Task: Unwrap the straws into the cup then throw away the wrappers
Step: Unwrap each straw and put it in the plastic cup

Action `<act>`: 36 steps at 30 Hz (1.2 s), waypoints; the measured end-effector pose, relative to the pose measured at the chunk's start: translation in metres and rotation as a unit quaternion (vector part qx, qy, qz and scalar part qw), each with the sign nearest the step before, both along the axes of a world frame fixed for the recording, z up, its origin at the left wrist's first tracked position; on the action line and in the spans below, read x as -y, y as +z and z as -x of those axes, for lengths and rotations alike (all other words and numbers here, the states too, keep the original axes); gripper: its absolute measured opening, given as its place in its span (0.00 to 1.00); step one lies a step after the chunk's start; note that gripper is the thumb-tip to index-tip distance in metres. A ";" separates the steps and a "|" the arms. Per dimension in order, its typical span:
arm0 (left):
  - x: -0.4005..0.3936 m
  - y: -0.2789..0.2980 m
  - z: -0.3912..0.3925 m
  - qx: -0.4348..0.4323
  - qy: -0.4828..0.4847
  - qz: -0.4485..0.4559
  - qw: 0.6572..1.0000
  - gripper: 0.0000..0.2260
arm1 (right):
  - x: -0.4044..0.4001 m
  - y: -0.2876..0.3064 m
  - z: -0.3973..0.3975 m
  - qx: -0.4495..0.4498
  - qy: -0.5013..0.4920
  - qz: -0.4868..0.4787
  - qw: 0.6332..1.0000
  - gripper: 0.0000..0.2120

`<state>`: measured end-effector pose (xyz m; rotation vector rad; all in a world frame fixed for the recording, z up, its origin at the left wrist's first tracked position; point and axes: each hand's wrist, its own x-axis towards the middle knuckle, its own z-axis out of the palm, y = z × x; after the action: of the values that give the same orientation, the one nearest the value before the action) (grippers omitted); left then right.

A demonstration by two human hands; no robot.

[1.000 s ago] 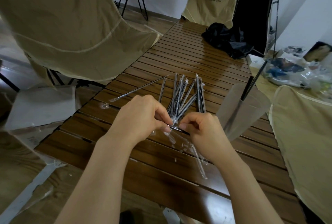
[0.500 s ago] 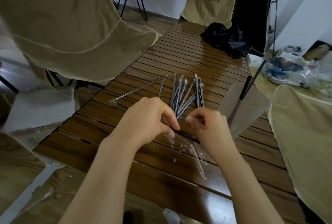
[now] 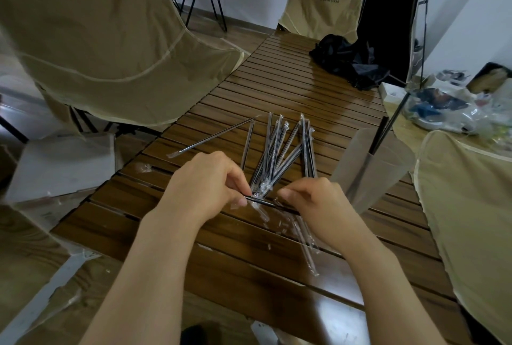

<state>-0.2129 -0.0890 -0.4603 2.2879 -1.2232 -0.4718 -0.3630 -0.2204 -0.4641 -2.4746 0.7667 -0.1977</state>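
Compared with half a second ago: hands drawn a little farther apart, more of the bare black straw (image 3: 261, 201) now exposed between them; pile behind unchanged. Left hand (image 3: 205, 187) curled, thumb and forefinger pinching the straw's left end together with a scrap of clear wrapper. Right hand (image 3: 318, 203) curled too, fingertips gripping the straw's other end just above the tabletop. Behind the hands, a fanned bundle of wrapped straws (image 3: 279, 151), roughly nine or ten, overlapping too much for an exact count, near ends bunched close to the left fingers. Apart from the bundle to the left, two more: one long wrapped straw (image 3: 213, 137) lying diagonal, one shorter-looking straw (image 3: 247, 145) nearly parallel to the fan. One translucent cup (image 3: 371, 170) just right of the right hand, tilted in view, with two dark straws (image 3: 383, 134) standing in it. Empty clear wrappers (image 3: 302, 236) strewn on the slats below the right hand, at least three, plus one small crumpled scrap (image 3: 145, 169) near the left edge. Slatted wooden table (image 3: 291, 81) long and narrow; left edge close to the diagonal straw, near edge under the forearms, bare slats beyond the bundle up to a black bag (image 3: 346, 59). Three beige folding chairs (image 3: 110, 40) hemming the sides and far end.
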 end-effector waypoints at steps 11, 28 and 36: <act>-0.011 -0.002 -0.012 0.090 0.056 0.001 0.994 0.04 | 0.005 0.005 0.005 -0.055 0.025 -0.029 0.998 0.07; -0.009 0.002 -0.009 0.011 0.023 0.055 0.998 0.04 | -0.002 0.002 -0.001 0.001 0.044 0.006 0.999 0.13; -0.008 -0.001 -0.013 -0.012 0.011 0.089 0.996 0.04 | -0.005 0.020 0.007 0.160 -0.003 -0.059 0.985 0.07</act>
<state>-0.2000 -0.0807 -0.4613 2.1366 -1.1779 -0.3649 -0.3698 -0.2152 -0.4439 -2.2542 0.6280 -0.5220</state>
